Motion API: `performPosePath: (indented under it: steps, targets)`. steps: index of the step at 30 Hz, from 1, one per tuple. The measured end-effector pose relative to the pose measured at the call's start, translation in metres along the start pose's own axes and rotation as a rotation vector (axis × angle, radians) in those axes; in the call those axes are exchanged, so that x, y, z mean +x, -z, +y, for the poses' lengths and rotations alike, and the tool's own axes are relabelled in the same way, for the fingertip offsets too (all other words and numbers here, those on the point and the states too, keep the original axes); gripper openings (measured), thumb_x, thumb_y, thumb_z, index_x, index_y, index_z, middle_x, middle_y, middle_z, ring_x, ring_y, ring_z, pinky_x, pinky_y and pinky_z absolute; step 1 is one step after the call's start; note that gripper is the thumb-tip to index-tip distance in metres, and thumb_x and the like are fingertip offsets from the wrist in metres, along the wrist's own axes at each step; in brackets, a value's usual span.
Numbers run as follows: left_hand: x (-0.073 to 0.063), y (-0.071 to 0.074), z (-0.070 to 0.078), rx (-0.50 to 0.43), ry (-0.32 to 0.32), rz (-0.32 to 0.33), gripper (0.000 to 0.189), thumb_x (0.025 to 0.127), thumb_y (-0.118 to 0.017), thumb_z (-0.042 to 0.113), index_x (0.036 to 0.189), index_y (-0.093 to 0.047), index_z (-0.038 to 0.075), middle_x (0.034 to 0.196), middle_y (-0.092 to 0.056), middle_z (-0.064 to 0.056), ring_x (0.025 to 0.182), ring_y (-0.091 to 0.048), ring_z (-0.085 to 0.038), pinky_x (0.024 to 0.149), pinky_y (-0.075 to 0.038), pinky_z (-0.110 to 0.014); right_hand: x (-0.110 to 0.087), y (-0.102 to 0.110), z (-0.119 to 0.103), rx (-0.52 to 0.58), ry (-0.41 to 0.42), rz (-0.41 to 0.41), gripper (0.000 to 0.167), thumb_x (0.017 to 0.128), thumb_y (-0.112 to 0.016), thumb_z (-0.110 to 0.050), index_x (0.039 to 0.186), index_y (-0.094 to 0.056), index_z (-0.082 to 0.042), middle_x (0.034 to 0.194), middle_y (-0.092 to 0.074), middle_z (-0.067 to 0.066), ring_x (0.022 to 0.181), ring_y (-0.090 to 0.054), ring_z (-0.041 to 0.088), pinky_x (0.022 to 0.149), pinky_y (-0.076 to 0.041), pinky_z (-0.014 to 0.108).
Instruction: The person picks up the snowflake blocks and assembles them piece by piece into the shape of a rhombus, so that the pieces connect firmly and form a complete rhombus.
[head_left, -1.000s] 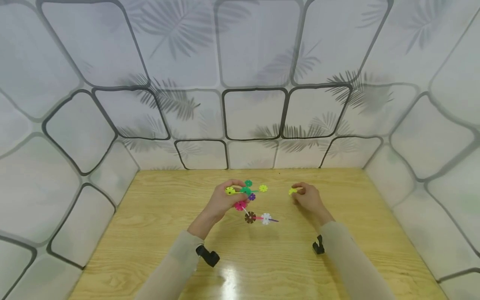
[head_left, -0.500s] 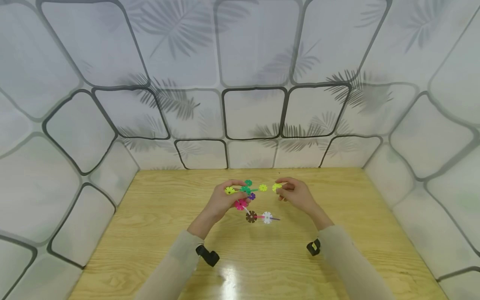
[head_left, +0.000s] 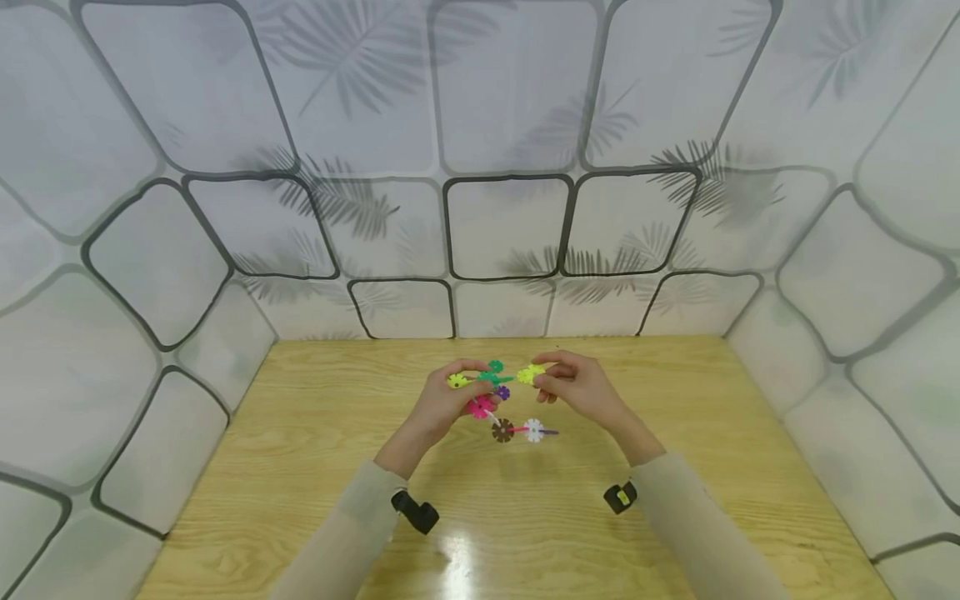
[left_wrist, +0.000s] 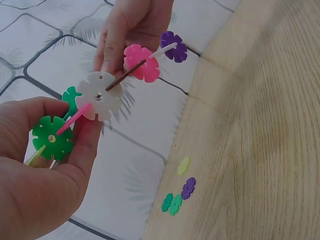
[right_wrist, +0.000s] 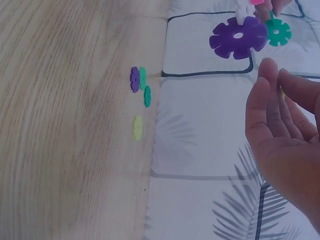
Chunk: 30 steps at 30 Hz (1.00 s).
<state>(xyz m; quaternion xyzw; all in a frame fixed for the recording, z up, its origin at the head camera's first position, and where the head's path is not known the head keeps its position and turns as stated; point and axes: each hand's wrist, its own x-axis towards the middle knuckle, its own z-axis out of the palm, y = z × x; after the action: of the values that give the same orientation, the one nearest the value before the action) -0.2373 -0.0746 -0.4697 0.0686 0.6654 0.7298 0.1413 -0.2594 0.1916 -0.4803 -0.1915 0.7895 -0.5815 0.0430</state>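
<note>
My left hand (head_left: 448, 406) grips a chain of flower-shaped interlocking discs. In the left wrist view, a green disc (left_wrist: 52, 137) sits by the thumb, and a white disc (left_wrist: 99, 96) and a pink disc (left_wrist: 141, 62) follow, linked edgewise by narrow pieces. A purple disc (right_wrist: 238, 36) forms the chain's far end. My right hand (head_left: 588, 390) pinches a yellow disc (head_left: 538, 372), mostly hidden by fingers in the right wrist view. It is held to the right of the chain, and appears apart from it.
Several loose discs lie on the wooden table (head_left: 360, 375): a yellow disc (left_wrist: 183, 165), a purple disc (left_wrist: 188, 188) and two green ones, including a darker green disc (right_wrist: 147, 96). Patterned panels (head_left: 510, 225) stand behind and at both sides of the table.
My right hand has moved left with the yellow disc, from well apart to close beside the left hand's chain. The left hand has stayed nearly still.
</note>
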Motion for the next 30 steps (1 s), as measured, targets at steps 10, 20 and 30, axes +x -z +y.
performPosePath:
  steps: [10,20,30]
  targets:
    - [0.001,-0.002,0.000,-0.018,0.003,0.012,0.032,0.101,-0.068,0.006,0.133,-0.063,0.002,0.085,-0.079,-0.005,0.078,-0.078,-0.012,0.069,-0.064,-0.024,-0.001,-0.009,-0.011,0.032,0.025,-0.037,0.032,0.102,-0.070,-0.010,0.133,-0.066,-0.001,0.091,-0.077,0.008,0.078,-0.076,0.028,0.072,-0.065,0.033]
    - [0.002,-0.003,0.000,-0.014,0.014,0.021,0.034,0.101,-0.068,0.007,0.134,-0.062,0.001,0.088,-0.080,-0.007,0.079,-0.078,-0.011,0.069,-0.064,-0.023,-0.004,-0.014,-0.014,0.076,0.023,-0.058,0.033,0.103,-0.069,-0.008,0.135,-0.064,-0.002,0.098,-0.071,0.034,0.075,-0.074,0.015,0.072,-0.065,0.033]
    - [0.001,-0.004,0.001,-0.013,0.009,0.008,0.034,0.102,-0.069,0.007,0.133,-0.061,-0.002,0.088,-0.080,-0.006,0.080,-0.078,-0.012,0.071,-0.064,-0.024,-0.005,-0.017,-0.015,0.084,0.010,-0.063,0.032,0.103,-0.069,-0.009,0.134,-0.065,-0.004,0.094,-0.074,0.021,0.077,-0.074,0.016,0.075,-0.065,0.032]
